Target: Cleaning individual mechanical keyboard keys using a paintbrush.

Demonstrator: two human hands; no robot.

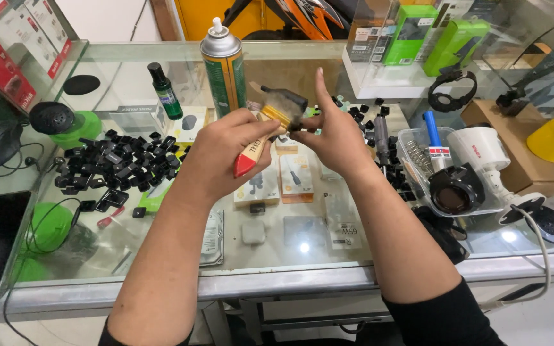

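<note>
Head view: a paintbrush [265, 131] with a red-tipped wooden handle and dark bristles is gripped in the left hand [222, 157], whose fingers are closed around the handle, above the middle of the glass tabletop [290, 269]. The bristles are pointed up and to the right, toward the right hand [335, 131]. A small black part [296, 126] is pinched between the thumb and a lower finger of the right hand, right at the brush bristles, while the index finger is stretched straight up and the other fingers are loosely spread.

Behind the hands a green-labelled spray can [224, 67] is stood upright on the tabletop, and a small dark green bottle [163, 91] is placed to its left. A heap of small black plastic parts [120, 166] is spread on the left part of the tabletop, and more such pieces are scattered behind the right hand. At the right a clear plastic tray [418, 144] is seen with a blue-handled tool [433, 134] in it, just beside a white camera [485, 154]. Small packaged goods are seen through the glass beneath the hands.
</note>
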